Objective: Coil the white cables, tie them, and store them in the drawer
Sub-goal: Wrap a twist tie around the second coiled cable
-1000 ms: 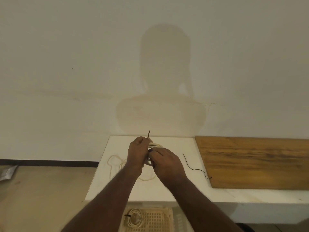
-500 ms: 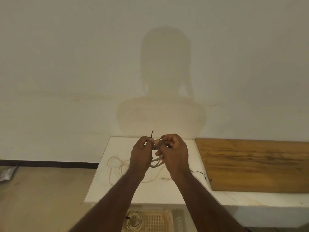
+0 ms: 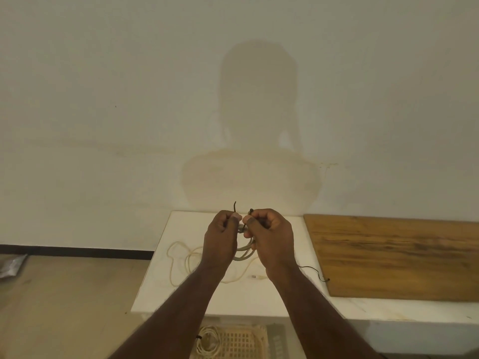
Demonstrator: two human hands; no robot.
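Above the white tabletop (image 3: 282, 301), my left hand (image 3: 220, 237) and my right hand (image 3: 269, 234) hold a small coil of white cable (image 3: 243, 251) between them. Each hand pinches one end of a dark twist tie (image 3: 235, 206) that wraps the coil; both ends stick up above the fingers. A loose white cable (image 3: 181, 257) sprawls on the tabletop under the hands, its plug (image 3: 258, 276) near my right wrist. A tied white coil (image 3: 207, 342) lies in the open lattice drawer (image 3: 246, 343) below the table edge.
A second dark tie (image 3: 315, 272) lies on the tabletop by the wooden board (image 3: 394, 257) at the right. A plain wall stands close behind. Tiled floor (image 3: 64, 301) lies to the left, with a grey packet (image 3: 11, 265) at its edge.
Both hands rose off the tabletop with the coil. My right hand came up beside the left and took the tie's other end, which now stands upright.
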